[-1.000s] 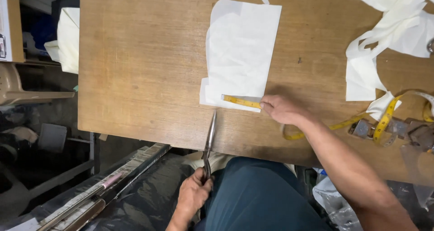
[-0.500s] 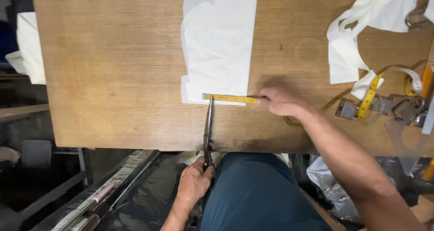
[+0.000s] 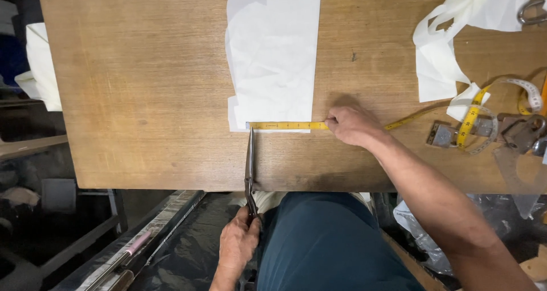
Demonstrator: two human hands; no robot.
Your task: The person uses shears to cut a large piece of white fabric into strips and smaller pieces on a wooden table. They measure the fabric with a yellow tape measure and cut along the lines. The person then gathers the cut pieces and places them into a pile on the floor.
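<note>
Fingers of the right hand (image 3: 353, 126) pinch a yellow measuring tape (image 3: 288, 126) flat along the lower edge of a white cloth piece (image 3: 273, 57) on the wooden table (image 3: 142, 97). The left hand (image 3: 238, 242), down by the lap, is closed around the handles of long scissors (image 3: 249, 166), whose closed blades lie on the table with the tip touching the tape's free end. White fabric scraps (image 3: 441, 57) and the tape's loose coils (image 3: 473, 117) sit to the right, beside metal tools (image 3: 515, 132). Compared with a second ago, the scissor tip has moved up to meet the tape, and the cloth sits more centred in view.
</note>
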